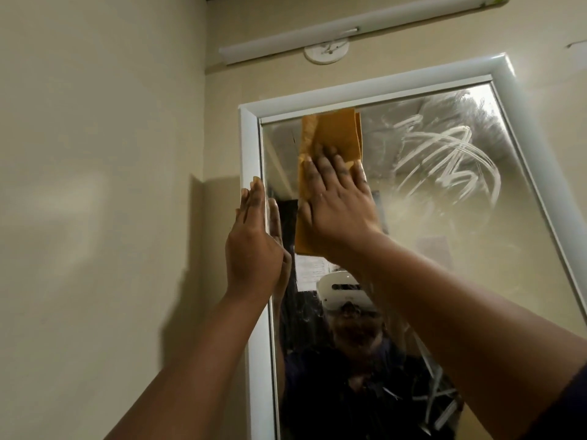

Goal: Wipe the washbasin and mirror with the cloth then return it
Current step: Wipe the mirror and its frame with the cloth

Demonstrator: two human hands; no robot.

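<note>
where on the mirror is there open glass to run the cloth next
Open glass: the smeared stretch right of the cloth, running to the right frame, and the band below it. Crowded: the top left corner, where the right hand presses the cloth and the left hand rests on the left frame.

No text, label, brand or number can be read. The white streaks on the mirror (444, 160), at about 2 o'clock from the cloth (336, 138), are smears that spell nothing. A pale sheet reflected below the cloth bears marks too blurred to read.
</note>
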